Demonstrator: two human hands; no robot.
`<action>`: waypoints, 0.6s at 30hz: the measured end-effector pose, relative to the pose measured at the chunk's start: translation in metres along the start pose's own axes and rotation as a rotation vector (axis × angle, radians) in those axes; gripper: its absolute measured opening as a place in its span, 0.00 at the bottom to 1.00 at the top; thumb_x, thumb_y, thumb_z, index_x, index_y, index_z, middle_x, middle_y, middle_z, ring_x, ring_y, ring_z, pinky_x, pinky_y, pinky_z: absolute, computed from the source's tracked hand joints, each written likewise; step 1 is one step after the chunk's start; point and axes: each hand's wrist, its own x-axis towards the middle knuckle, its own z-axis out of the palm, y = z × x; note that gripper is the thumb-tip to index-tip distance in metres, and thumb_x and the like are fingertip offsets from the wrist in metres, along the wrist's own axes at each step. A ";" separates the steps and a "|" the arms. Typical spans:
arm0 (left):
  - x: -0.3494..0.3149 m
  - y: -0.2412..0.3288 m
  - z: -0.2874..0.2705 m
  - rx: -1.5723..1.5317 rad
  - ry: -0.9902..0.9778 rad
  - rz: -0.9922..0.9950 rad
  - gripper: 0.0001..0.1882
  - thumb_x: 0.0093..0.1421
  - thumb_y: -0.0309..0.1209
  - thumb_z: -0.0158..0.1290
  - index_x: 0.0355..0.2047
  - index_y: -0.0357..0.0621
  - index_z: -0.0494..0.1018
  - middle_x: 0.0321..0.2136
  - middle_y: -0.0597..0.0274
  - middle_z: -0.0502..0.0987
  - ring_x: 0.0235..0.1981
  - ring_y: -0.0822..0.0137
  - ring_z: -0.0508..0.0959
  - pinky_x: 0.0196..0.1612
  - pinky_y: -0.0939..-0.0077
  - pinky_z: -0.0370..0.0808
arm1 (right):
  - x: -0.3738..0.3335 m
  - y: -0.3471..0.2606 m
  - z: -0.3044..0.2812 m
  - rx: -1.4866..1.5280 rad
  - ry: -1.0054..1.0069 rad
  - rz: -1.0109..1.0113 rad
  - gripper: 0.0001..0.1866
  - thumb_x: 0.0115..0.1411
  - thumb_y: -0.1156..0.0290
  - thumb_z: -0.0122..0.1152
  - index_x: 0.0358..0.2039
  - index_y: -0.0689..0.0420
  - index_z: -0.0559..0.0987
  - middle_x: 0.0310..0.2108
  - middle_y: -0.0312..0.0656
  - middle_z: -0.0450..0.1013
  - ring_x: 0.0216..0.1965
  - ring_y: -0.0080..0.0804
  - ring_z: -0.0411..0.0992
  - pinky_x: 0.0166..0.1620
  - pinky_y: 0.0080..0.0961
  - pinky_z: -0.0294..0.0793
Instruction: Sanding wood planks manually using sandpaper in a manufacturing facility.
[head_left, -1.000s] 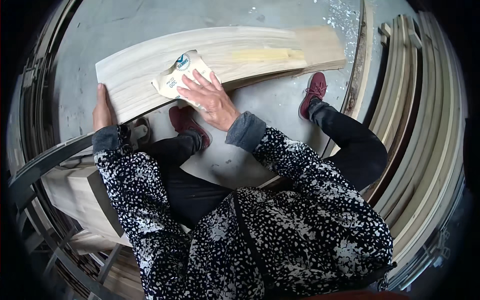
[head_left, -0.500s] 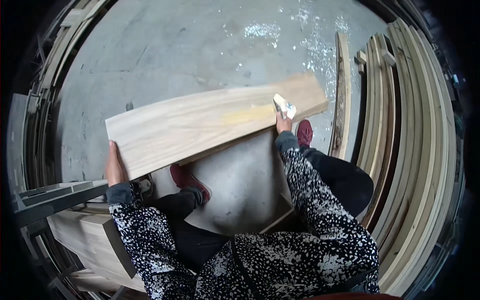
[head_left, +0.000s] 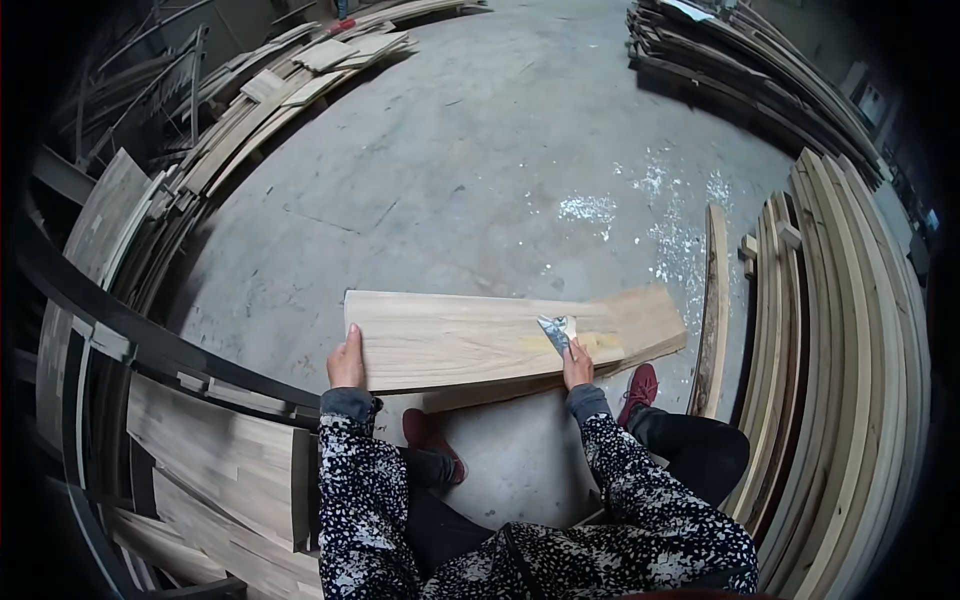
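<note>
A long pale wooden board (head_left: pixel 450 338) lies across in front of me, overlapping a browner wooden piece (head_left: pixel 645 318) at its right end. My left hand (head_left: pixel 347 362) grips the board's left end, thumb on the top face. Over the board's right part, my right hand (head_left: pixel 578 366) is closed around what looks like a putty knife (head_left: pixel 553 334) with a shiny metal blade. Its grip is mostly hidden by the fingers. A faint yellowish patch (head_left: pixel 597 342) shows on the wood beside the knife.
Long planks (head_left: pixel 830 340) are stacked along the right, with one narrow plank (head_left: pixel 711 310) on the floor beside them. Thick wooden panels (head_left: pixel 220 455) and a dark metal bar (head_left: pixel 150 335) stand close on my left. White flecks (head_left: pixel 588 208) are scattered on the concrete. More timber piles lie farther off.
My view has tilted up, showing more floor and timber piles. The board's left end has swung away from me and to the right with my left hand. The knife has turned in my right hand.
</note>
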 end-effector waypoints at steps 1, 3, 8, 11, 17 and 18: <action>0.001 -0.001 -0.001 -0.015 0.005 0.020 0.33 0.53 0.54 0.45 0.28 0.25 0.71 0.26 0.51 0.74 0.27 0.67 0.71 0.34 0.73 0.68 | 0.001 -0.004 0.000 -0.071 -0.032 0.053 0.16 0.56 0.74 0.43 0.46 0.56 0.70 0.49 0.43 0.64 0.53 0.39 0.59 0.56 0.37 0.52; 0.005 -0.005 0.006 -0.042 -0.002 0.042 0.33 0.53 0.54 0.45 0.27 0.25 0.71 0.24 0.51 0.74 0.26 0.67 0.71 0.33 0.72 0.68 | -0.004 -0.023 0.005 -0.100 -0.032 -0.121 0.16 0.55 0.75 0.43 0.45 0.55 0.70 0.49 0.43 0.65 0.53 0.40 0.59 0.55 0.37 0.53; 0.020 -0.032 -0.002 -0.061 0.022 0.060 0.31 0.53 0.52 0.46 0.26 0.27 0.72 0.22 0.49 0.75 0.26 0.66 0.73 0.33 0.72 0.68 | -0.062 -0.224 0.024 0.222 -0.407 -0.597 0.29 0.46 0.83 0.44 0.52 0.47 0.65 0.55 0.41 0.58 0.59 0.45 0.48 0.58 0.47 0.43; 0.016 -0.031 -0.005 -0.173 -0.013 0.075 0.30 0.53 0.52 0.47 0.25 0.29 0.73 0.22 0.49 0.75 0.26 0.66 0.74 0.33 0.71 0.69 | -0.056 -0.231 0.026 0.183 -0.408 -0.659 0.31 0.45 0.83 0.44 0.53 0.47 0.63 0.55 0.41 0.58 0.59 0.44 0.49 0.59 0.45 0.44; -0.018 0.006 -0.001 0.069 0.020 0.209 0.25 0.48 0.48 0.54 0.27 0.32 0.73 0.23 0.51 0.76 0.27 0.65 0.75 0.33 0.72 0.70 | -0.016 -0.077 -0.001 0.027 -0.047 -0.349 0.21 0.52 0.78 0.44 0.49 0.55 0.68 0.51 0.46 0.62 0.56 0.43 0.55 0.58 0.32 0.52; -0.020 0.010 0.005 0.072 0.015 0.262 0.24 0.47 0.46 0.56 0.28 0.33 0.73 0.24 0.51 0.76 0.27 0.65 0.75 0.33 0.72 0.70 | -0.008 -0.042 -0.012 0.001 -0.003 -0.195 0.18 0.54 0.74 0.43 0.47 0.57 0.69 0.50 0.47 0.63 0.54 0.42 0.57 0.57 0.30 0.53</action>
